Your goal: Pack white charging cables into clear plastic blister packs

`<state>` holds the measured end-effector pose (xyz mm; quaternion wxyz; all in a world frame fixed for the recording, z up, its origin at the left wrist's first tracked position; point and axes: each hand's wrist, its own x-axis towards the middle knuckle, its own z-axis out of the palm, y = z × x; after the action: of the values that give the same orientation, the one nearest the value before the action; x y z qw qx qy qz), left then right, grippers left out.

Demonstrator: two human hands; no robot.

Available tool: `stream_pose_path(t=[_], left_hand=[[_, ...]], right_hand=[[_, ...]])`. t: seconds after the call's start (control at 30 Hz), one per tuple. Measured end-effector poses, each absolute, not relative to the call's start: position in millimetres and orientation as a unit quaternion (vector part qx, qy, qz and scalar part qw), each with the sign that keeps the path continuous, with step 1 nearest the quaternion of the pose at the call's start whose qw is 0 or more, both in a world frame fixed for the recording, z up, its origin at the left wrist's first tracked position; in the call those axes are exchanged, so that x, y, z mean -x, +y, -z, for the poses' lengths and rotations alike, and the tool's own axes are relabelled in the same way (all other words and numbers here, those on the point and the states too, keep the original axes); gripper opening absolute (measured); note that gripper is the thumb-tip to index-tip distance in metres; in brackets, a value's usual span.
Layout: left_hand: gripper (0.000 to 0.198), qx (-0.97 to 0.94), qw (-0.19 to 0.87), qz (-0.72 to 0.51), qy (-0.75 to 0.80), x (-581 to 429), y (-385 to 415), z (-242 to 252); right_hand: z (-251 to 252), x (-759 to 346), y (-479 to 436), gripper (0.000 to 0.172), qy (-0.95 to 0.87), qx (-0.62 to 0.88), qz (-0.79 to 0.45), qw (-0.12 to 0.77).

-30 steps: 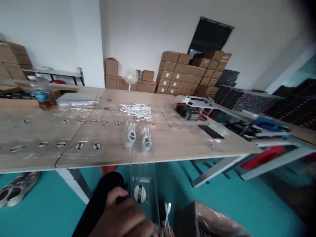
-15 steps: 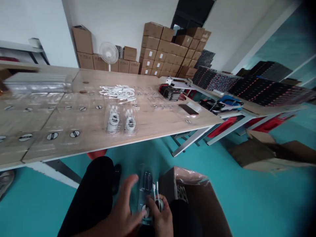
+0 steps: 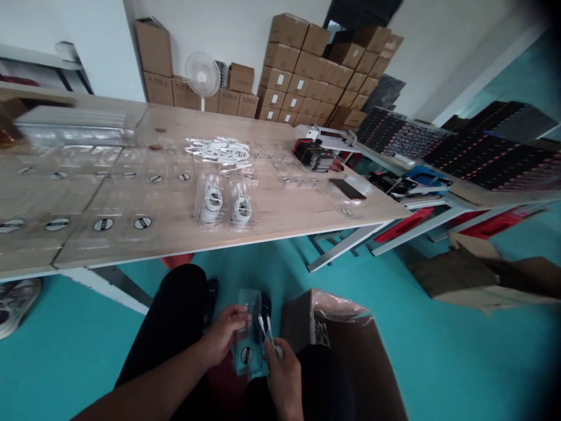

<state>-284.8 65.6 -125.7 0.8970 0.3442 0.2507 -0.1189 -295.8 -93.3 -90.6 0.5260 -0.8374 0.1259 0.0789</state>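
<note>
Above my lap, my left hand [image 3: 225,336] grips the left edge of a clear plastic blister tray [image 3: 250,301], which has a round black-and-white label near its lower end. My right hand [image 3: 284,374] is closed around a coiled white charging cable [image 3: 265,327] just right of the tray, its two plug ends pointing up. Whether the right fingers also touch the tray, I cannot tell. On the table [image 3: 280,216], two clear trays hold coiled white cables [image 3: 213,199]. Behind them lies a loose pile of white cables [image 3: 223,152].
A cardboard carton [image 3: 363,362] lined with plastic, with white cables inside, stands by my right knee. Rows of labelled clear trays [image 3: 142,223] cover the table's left side. A phone-like black slab [image 3: 348,189] lies at the right end. An open box [image 3: 473,280] sits on the floor.
My left hand was spread beside the tray and now holds its left edge. The tray has shifted slightly left, apart from the cable in my right hand. The head view has tilted a little.
</note>
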Motion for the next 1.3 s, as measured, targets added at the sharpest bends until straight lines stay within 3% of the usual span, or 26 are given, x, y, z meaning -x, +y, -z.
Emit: stream_pose_path(t=[0.23, 0.6, 0.87, 1.1, 1.3], left_hand=[[0.025, -0.342, 0.906, 0.135, 0.208, 286, 61, 126], [0.032, -0.453, 0.862, 0.083, 0.212, 290, 57, 116], [0.026, -0.559, 0.783, -0.01, 0.271, 281, 55, 128], [0.02, -0.536, 0.773, 0.003, 0.339, 276, 63, 136], [0.025, -0.48, 0.826, 0.031, 0.293, 278, 67, 127]], right_hand=[[93, 300, -65, 0.035, 0.131, 0.801, -0.165, 0.56], [110, 301, -58, 0.041, 0.141, 0.764, -0.179, 0.603], [109, 296, -50, 0.033, 0.096, 0.828, -0.169, 0.526], [111, 298, -38, 0.017, 0.007, 0.913, -0.094, 0.398], [105, 300, -47, 0.032, -0.046, 0.929, 0.033, 0.367]])
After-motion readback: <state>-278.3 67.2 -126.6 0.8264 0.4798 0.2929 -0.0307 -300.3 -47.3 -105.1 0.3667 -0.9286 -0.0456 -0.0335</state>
